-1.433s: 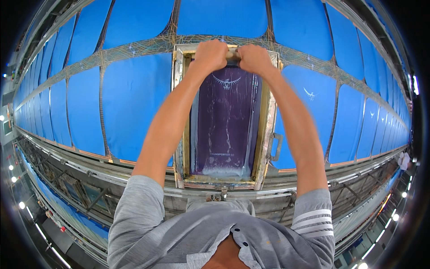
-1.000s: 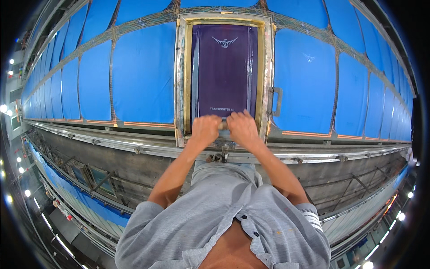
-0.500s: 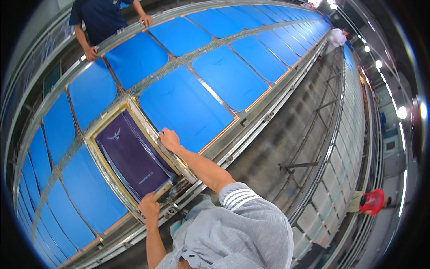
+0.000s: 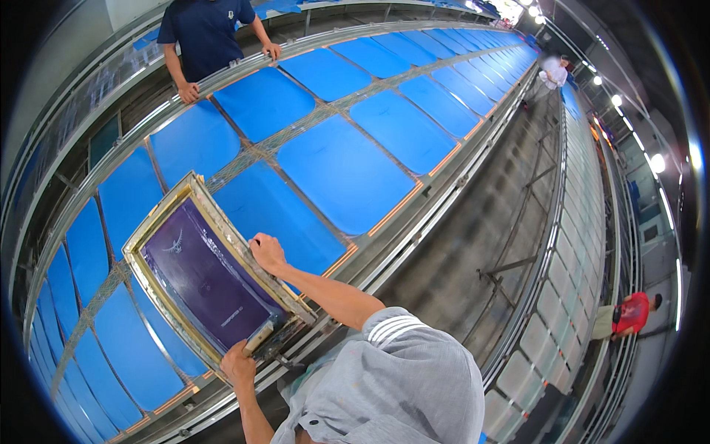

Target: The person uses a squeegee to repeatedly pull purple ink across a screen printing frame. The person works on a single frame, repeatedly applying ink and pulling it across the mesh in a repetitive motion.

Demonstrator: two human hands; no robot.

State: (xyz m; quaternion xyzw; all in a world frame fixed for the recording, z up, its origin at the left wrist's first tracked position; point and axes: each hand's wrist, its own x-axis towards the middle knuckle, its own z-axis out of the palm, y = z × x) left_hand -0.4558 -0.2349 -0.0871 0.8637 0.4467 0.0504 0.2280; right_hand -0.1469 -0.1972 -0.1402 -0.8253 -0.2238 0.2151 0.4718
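A screen-printing frame with a pale, worn rim and a dark purple mesh is tilted over the blue panels, apparently lifted off them. My right hand is closed on its right side rail. At the near end, my left hand wraps round the frame's edge, beside a squeegee lying across the near end of the mesh. Whether the left fingers also touch the squeegee is unclear. A blue panel lies just right of the frame, and another blue panel shows partly beneath its left side.
Two rows of blue panels run along a long table with a metal rail on my side. Across it, a person in a dark shirt rests both hands on the far rail. A person in red and one in white stand to the right.
The frame has risen from the panels and tilted, with both hands still on it. My view has shifted, and the panel to its right looks more uncovered.
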